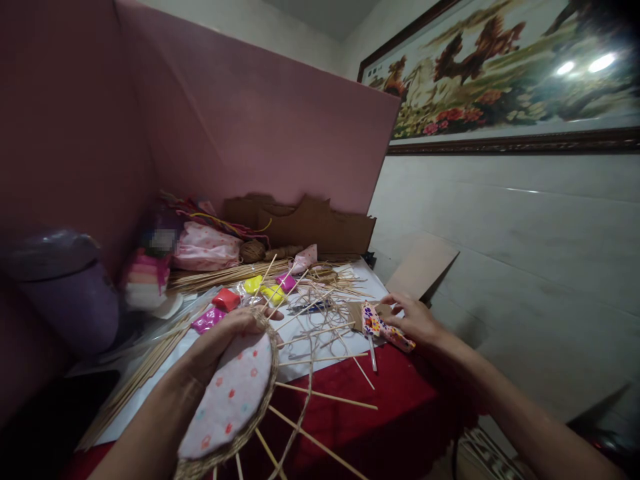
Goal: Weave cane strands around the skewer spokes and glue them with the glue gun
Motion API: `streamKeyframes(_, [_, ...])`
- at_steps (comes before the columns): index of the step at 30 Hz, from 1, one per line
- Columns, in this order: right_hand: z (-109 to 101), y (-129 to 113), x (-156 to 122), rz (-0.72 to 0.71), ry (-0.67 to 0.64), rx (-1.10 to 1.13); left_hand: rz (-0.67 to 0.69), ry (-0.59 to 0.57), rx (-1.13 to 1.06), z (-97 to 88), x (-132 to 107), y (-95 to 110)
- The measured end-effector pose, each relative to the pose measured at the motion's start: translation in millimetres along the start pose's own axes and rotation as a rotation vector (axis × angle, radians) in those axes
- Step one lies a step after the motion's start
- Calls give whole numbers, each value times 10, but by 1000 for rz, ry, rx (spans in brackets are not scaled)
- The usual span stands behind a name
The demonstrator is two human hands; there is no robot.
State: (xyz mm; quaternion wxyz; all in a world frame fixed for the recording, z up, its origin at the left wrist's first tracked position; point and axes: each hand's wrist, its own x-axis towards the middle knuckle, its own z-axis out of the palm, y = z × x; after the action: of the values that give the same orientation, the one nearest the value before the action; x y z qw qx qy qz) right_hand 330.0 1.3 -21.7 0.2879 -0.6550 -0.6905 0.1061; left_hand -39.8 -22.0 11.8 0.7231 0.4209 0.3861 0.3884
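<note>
My left hand (240,333) grips the rim of a round woven basket base (235,400), tilted toward me at the lower middle. White fabric with small red and teal prints covers its centre, and a braided natural-cord edge runs around it. Thin wooden sticks fan out from that edge, with a loose strand of twine (306,407) across them. At the table's right side my right hand (413,319) is over a flower-patterned glue gun (371,321), its fingers apart and curved beside the handle. A clear glue stick (373,355) pokes out of the gun. Whether the fingertips touch it is unclear.
Bundled wooden sticks (145,373) lie along the left. Red, yellow and magenta packets (227,299), a twine ball (253,251) and tangled twine lie farther back. Torn cardboard (320,227) leans behind; a purple bin (70,293) stands left. A red cloth (400,413) covers the table.
</note>
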Motion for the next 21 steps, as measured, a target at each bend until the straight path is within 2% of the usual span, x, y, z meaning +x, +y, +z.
streamKeyframes(3, [14,74,-59,-9,-153,-81,-7,-2,7,0,-1,2])
streamKeyframes(5, [40,70,-85,-16,-209,-84,-19,4,14,5,-7,8])
streamKeyframes(10, [102,25,-98,-4,-217,-117,-44,19,19,12,-18,14])
streamKeyframes(16, [130,81,-77,-127,-234,-199,-40,14,38,4,-13,7])
streamKeyframes(21, [61,42,-88,-167,-224,-201,-13,-4,52,-9,3,-17])
